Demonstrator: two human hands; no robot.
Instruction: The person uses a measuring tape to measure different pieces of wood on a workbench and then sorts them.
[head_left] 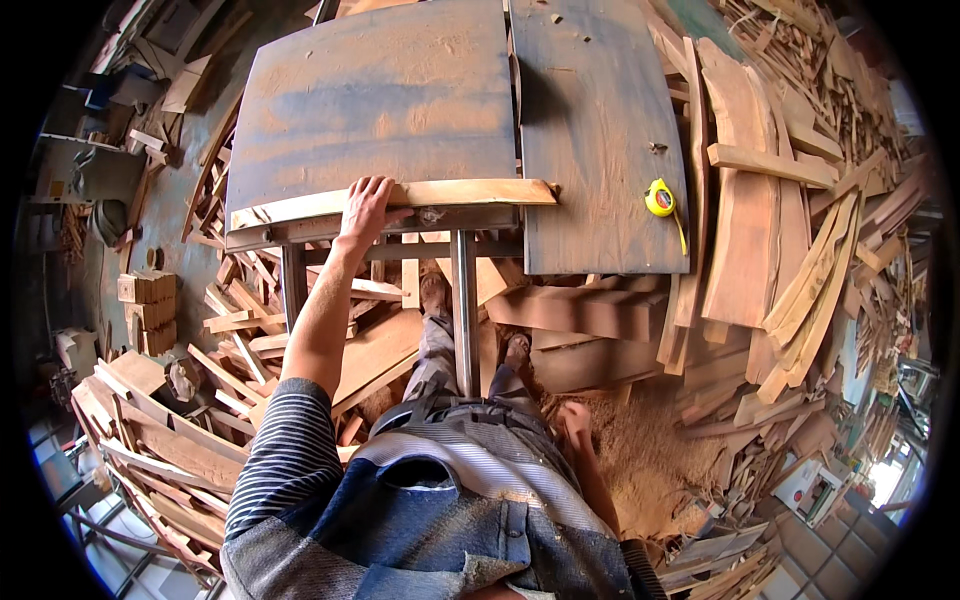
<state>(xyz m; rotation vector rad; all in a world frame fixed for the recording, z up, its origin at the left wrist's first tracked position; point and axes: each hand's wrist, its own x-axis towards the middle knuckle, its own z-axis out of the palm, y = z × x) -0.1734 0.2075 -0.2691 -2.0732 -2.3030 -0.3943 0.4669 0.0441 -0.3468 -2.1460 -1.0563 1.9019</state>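
A long, pale wooden strip (470, 192) lies along the near edge of a dusty metal machine table (380, 100), its right end reaching over onto the neighbouring panel. My left hand (368, 208) grips this strip near its middle, fingers over the top and thumb stretched to the right along the near side. Down beside my right hip hangs my right hand (575, 420), its fingers curled in, with nothing showing in them. On the right-hand panel (600, 130) rests a yellow tape measure (660, 198), a short length of its blade pulled out toward me.
A metal rail (465, 320) runs from the table toward my waist. Thick wooden beams (590, 312) lie by my feet, near a heap of sawdust (650, 460). Planks (740, 200) are stacked at the right, and offcuts (250, 310) are scattered under and left of the table.
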